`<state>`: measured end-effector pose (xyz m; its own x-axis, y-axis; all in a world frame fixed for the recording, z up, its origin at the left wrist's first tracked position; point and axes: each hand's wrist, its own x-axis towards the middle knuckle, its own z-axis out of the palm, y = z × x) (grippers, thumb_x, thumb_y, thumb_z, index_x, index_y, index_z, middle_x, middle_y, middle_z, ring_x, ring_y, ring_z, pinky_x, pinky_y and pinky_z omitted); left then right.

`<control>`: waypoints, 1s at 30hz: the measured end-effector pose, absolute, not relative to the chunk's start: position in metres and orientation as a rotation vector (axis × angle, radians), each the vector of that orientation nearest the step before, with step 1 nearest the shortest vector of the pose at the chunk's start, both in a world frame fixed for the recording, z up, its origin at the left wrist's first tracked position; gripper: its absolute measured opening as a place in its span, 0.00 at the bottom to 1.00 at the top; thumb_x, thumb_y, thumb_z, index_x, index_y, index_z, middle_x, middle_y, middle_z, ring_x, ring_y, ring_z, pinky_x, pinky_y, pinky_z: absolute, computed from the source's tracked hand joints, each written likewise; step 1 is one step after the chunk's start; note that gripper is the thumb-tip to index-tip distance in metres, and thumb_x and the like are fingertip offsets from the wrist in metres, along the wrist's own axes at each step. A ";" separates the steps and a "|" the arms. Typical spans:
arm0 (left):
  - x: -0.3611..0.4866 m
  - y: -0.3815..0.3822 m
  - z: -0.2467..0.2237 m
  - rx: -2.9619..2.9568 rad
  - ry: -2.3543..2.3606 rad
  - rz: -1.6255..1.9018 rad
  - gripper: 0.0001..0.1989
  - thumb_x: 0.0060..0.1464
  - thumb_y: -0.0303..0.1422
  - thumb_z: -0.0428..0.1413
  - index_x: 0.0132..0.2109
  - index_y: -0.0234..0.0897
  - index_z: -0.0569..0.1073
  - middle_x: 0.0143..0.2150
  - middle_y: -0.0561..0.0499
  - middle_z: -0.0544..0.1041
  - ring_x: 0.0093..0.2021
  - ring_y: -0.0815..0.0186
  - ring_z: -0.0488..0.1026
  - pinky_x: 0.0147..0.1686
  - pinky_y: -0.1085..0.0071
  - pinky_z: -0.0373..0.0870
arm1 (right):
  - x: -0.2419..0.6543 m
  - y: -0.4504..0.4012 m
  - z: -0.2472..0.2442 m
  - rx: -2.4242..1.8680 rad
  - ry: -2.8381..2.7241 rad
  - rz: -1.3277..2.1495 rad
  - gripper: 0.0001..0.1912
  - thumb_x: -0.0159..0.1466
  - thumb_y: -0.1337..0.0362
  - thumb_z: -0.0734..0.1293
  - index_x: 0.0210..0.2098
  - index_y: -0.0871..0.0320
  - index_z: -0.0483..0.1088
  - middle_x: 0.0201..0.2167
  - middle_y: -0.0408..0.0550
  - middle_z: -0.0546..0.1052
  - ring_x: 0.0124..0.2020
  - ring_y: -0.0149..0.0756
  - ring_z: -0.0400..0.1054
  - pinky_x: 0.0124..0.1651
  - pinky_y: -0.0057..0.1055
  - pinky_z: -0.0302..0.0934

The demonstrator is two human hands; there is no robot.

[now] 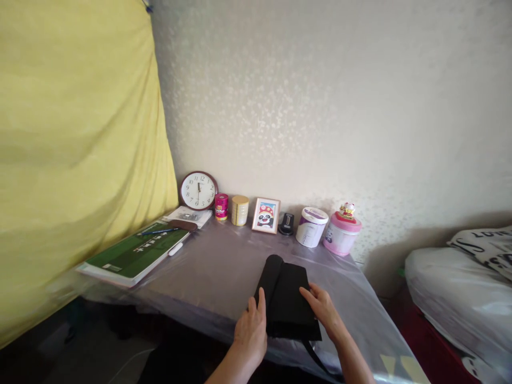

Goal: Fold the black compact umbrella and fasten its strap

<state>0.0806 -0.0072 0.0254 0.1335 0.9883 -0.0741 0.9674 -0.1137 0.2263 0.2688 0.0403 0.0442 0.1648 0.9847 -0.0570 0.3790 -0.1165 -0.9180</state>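
A black folded case [291, 298], seemingly fabric, lies at the front edge of the table. Its left side is a thick rounded roll and its right side is a flat panel. A black strap [316, 357] hangs from its near end. My left hand [253, 325] grips the rolled left side, with the fingertips pointing up along it. On the right edge, my right hand [320, 306] has its thumb and fingers closed around the flat panel. The underside of the case and some of my fingers are hidden.
A plastic-covered table [216, 266] carries a clock [199, 190], a pink can [221, 207], a yellow-lidded can [240, 210], a panda picture frame [266, 215], a black device [286, 224], two tubs [312, 228] and a green book [136, 250]. A yellow curtain [80, 133] hangs left.
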 end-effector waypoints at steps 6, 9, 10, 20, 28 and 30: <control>0.083 -0.007 0.016 2.239 1.962 0.200 0.42 0.42 0.18 0.51 0.63 0.27 0.42 0.51 0.36 0.65 0.38 0.61 0.71 0.38 0.68 0.69 | 0.241 0.057 0.058 -1.250 -1.220 1.212 0.16 0.52 0.54 0.67 0.36 0.58 0.69 0.21 0.41 0.73 0.22 0.32 0.68 0.23 0.25 0.60; 0.085 -0.006 0.012 2.227 1.979 0.209 0.42 0.41 0.19 0.52 0.63 0.27 0.44 0.52 0.35 0.64 0.39 0.60 0.71 0.39 0.68 0.69 | 0.219 0.070 0.063 -1.155 -1.195 1.252 0.18 0.50 0.54 0.68 0.36 0.58 0.69 0.22 0.41 0.74 0.24 0.34 0.69 0.27 0.28 0.63; 0.085 -0.005 0.011 2.223 1.983 0.208 0.42 0.41 0.19 0.53 0.62 0.27 0.45 0.53 0.35 0.64 0.40 0.60 0.71 0.39 0.68 0.69 | 0.212 0.075 0.062 -1.138 -1.200 1.262 0.18 0.50 0.54 0.69 0.36 0.58 0.68 0.23 0.41 0.74 0.24 0.34 0.69 0.28 0.29 0.63; 0.084 -0.007 0.010 2.172 1.925 0.206 0.38 0.40 0.18 0.50 0.61 0.25 0.51 0.59 0.33 0.58 0.48 0.56 0.68 0.46 0.66 0.66 | 0.183 0.109 0.013 -1.335 -1.497 1.024 0.25 0.53 0.54 0.63 0.47 0.63 0.64 0.22 0.42 0.72 0.25 0.33 0.67 0.27 0.28 0.60; 0.063 -0.016 0.020 2.096 1.842 0.286 0.32 0.50 0.28 0.48 0.61 0.28 0.48 0.61 0.37 0.56 0.55 0.58 0.61 0.50 0.67 0.62 | 0.183 0.110 0.010 -1.455 -1.696 0.787 0.20 0.57 0.53 0.61 0.43 0.59 0.66 0.20 0.41 0.73 0.24 0.33 0.68 0.29 0.28 0.60; 0.061 -0.021 0.025 2.129 1.904 0.303 0.29 0.51 0.30 0.47 0.61 0.32 0.51 0.62 0.40 0.53 0.58 0.57 0.56 0.52 0.64 0.59 | 0.182 0.108 0.013 -1.433 -1.699 0.812 0.20 0.58 0.51 0.59 0.42 0.59 0.66 0.21 0.42 0.74 0.27 0.34 0.70 0.31 0.29 0.60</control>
